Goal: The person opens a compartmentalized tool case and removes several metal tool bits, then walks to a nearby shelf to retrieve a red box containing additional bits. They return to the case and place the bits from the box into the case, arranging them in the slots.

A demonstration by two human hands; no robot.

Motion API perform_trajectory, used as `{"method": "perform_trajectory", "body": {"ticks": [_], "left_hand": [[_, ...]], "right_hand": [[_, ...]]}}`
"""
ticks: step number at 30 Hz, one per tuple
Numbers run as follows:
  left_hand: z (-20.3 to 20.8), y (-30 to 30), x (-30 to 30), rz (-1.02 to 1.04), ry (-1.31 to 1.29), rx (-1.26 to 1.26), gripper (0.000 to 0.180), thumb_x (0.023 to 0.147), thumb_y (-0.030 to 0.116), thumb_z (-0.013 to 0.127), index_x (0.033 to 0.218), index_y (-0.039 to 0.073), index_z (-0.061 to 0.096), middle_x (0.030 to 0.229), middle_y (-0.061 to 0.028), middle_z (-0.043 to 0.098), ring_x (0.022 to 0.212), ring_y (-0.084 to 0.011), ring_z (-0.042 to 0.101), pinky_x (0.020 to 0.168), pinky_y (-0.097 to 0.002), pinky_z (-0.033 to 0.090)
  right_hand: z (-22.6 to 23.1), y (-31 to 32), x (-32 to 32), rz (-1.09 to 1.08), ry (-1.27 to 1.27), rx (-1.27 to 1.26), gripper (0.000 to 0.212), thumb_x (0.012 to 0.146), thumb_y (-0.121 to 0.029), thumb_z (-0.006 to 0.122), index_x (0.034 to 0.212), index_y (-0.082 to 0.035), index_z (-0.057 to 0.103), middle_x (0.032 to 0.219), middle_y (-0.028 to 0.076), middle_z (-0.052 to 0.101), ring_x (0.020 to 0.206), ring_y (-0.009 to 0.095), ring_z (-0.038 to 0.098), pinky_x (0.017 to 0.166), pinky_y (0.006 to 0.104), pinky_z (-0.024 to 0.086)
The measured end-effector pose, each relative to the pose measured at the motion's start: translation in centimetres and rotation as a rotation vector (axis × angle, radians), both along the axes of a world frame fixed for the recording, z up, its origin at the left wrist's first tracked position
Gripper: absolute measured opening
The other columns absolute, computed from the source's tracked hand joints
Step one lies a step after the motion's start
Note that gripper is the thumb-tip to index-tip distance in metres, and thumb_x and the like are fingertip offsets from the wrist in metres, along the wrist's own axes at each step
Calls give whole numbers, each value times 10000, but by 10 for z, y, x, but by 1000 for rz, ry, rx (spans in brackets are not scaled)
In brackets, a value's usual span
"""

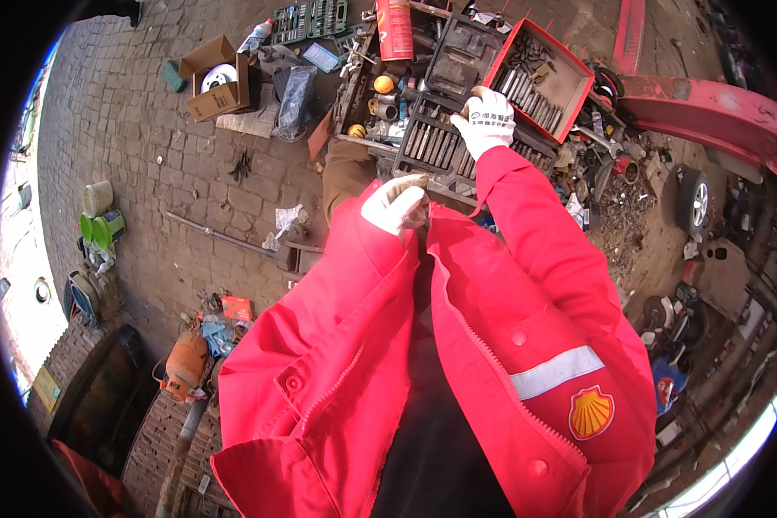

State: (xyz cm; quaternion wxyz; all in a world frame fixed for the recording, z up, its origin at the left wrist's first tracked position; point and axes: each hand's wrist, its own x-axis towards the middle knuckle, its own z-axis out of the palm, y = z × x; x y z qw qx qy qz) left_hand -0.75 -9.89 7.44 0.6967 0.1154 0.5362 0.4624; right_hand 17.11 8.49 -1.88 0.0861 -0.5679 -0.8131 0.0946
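My right hand (487, 123), in a white work glove with dark print, reaches over the upper edge of an open dark tool case (432, 129) packed with rows of metal bits. Its fingers bend down out of sight beside the red tray (570, 119), so their grip is hidden. That tray holds several loose metal rods or bits (527, 93). Close to my chest, my left hand (394, 205), also in a white glove with soiled fingertips, is closed with its fingers curled in. Whatever it may hold is too small to make out.
A red cylinder (394, 30) stands behind the case. Leftward are a cardboard box (220, 97), a green socket set (309, 22) and a long metal bar (220, 235). On the right, a red metal beam (708, 108) and a wheel (695, 203) stand beside scattered parts.
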Motion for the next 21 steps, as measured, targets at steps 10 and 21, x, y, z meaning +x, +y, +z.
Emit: {"method": "perform_trajectory", "body": {"ticks": [10,21], "left_hand": [[5,17,-3,268,-602,-38,656,979,445,581,1388,-48,440,1256,-213,564,1033,-303,617,876,-372,537],[57,34,12,391,-1100,119,986,903,716,464,1547,17,204,1512,-252,358,1364,-400,418,1167,-522,334]], "right_hand": [[30,-41,30,-221,362,-80,309,767,-271,788,1008,-105,690,1158,74,623,1100,291,567,970,419,462],[151,-85,18,-24,666,-57,265,786,-94,763,1040,-65,697,1171,145,640,1085,302,633,941,389,513]]}}
